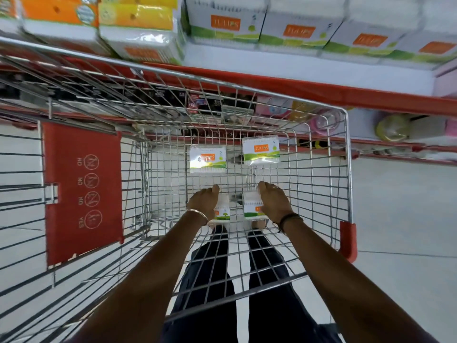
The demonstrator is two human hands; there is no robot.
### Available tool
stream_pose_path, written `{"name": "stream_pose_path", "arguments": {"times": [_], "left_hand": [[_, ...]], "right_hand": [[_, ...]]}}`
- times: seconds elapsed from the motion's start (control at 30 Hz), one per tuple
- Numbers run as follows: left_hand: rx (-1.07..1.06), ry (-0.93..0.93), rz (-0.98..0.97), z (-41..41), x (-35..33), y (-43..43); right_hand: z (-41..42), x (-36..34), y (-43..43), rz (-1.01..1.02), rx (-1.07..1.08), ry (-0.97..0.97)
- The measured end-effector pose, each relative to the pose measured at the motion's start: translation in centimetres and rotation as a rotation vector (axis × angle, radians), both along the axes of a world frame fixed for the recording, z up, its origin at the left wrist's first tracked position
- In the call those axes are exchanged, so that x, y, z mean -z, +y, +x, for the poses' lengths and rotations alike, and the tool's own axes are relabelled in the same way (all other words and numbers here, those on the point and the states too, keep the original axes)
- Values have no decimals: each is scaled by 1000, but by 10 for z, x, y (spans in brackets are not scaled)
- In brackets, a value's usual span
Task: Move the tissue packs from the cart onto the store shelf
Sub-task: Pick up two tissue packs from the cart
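Both hands reach down into the silver wire shopping cart point(321, 154). The left hand point(203, 203) is curled around a small white tissue pack with green and orange print point(222, 211) on the basket floor; the right hand point(273, 200) is closed over a matching pack point(251, 206) just beside it, at 3 o'clock. Two more white packs lie flat deeper in the basket, one at 12 o'clock of the left hand point(207, 157), the other at 12 o'clock of the right point(261, 150). Beyond the cart, the white store shelf with a red edge point(309, 89) carries rows of similar packs point(300, 28).
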State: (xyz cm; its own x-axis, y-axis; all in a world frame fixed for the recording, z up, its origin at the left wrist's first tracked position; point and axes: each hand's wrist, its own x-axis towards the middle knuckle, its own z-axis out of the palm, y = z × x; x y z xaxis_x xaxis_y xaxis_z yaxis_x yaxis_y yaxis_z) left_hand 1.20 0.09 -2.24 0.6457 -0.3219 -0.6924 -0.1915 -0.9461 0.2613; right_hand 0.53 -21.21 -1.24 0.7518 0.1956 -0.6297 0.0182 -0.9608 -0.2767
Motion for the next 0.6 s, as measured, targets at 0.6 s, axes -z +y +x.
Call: {"name": "stream_pose_path", "arguments": {"times": [0.6], "left_hand": [[-270, -470, -262, 42, -165, -5]], "right_hand": [[41, -172, -16, 231, 239, -237]]}}
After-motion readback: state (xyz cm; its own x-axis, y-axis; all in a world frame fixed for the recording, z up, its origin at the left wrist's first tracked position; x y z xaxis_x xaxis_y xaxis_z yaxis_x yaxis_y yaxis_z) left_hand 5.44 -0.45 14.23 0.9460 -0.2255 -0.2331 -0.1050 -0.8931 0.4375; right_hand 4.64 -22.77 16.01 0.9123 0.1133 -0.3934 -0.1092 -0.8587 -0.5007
